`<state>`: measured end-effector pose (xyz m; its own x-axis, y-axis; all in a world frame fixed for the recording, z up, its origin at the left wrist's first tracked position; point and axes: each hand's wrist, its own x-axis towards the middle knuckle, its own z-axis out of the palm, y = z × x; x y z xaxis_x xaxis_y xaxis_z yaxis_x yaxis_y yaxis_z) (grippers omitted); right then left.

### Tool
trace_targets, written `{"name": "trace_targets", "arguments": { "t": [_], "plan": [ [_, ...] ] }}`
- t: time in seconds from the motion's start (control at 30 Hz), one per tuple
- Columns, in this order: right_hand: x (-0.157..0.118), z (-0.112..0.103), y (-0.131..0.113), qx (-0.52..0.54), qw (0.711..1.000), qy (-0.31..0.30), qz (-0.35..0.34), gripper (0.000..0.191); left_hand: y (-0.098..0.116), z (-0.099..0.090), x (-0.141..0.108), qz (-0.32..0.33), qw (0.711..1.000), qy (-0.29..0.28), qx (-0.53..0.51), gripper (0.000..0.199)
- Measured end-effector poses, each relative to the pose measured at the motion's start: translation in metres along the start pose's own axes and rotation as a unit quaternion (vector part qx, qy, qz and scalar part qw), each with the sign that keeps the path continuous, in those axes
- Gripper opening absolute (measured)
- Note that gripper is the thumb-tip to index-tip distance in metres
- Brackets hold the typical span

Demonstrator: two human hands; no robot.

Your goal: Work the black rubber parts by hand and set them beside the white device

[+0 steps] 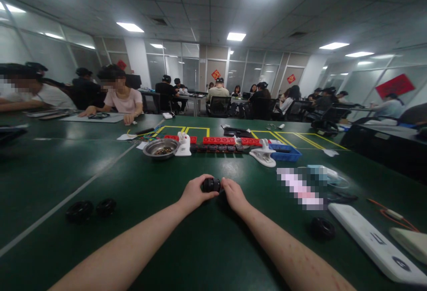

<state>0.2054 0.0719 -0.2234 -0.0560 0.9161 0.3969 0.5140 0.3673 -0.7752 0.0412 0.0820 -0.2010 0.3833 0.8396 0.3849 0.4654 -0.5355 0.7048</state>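
**1 black piece in hand, its stage unclear**

Your left hand (195, 193) grasps a black, ribbed, roughly cylindrical piece (211, 185) over the dark green tabletop (150, 246). Your right hand (234, 197) bends its fingers at the piece's right end (whether they grip it, I cannot tell).

The handling looks mid-way; nothing shows it finished. 2 glossy black, rounded pieces (79, 211) lie well to your left, and 1 similar black piece (322, 228) to your right; done or waiting, they don't say.

Beyond stand a silver metal bowl (160, 157) of small bits, a row of red blocks (218, 140) and a blue plastic tray (290, 154). People sit at tables under lit ceiling panels (236, 37).
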Motion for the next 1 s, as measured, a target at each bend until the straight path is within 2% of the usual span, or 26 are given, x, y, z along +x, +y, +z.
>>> {"name": "trace_targets", "arguments": {
  "t": [0.17, 0.47, 0.6, 0.77, 0.87, 1.0],
  "plan": [
    [0.001, 0.0, 0.0, 0.007, 1.0, -0.016, -0.008, 0.051, 0.002, -0.001, 0.0, 0.002, 1.0, -0.011, 0.003, 0.041],
    [-0.001, -0.007, -0.011, 0.005, 0.997, -0.036, -0.061, 0.034, -0.008, -0.001, 0.005, -0.063, 0.996, -0.025, -0.063, 0.038],
    [-0.001, -0.007, -0.01, 0.029, 0.997, -0.042, -0.057, 0.032, -0.009, -0.001, 0.006, -0.074, 0.995, -0.024, -0.063, 0.039],
    [0.001, -0.001, -0.002, 0.087, 0.996, -0.017, -0.008, 0.047, -0.002, -0.001, 0.002, -0.042, 0.999, -0.022, -0.016, 0.042],
    [0.001, 0.001, 0.001, 0.053, 0.998, 0.004, 0.022, 0.052, 0.004, -0.002, 0.0, -0.007, 1.0, -0.026, 0.003, 0.044],
    [0.0, 0.0, 0.0, 0.007, 0.999, -0.025, 0.023, 0.052, 0.008, -0.003, -0.002, 0.008, 1.0, -0.023, 0.01, 0.045]
  ]
}}
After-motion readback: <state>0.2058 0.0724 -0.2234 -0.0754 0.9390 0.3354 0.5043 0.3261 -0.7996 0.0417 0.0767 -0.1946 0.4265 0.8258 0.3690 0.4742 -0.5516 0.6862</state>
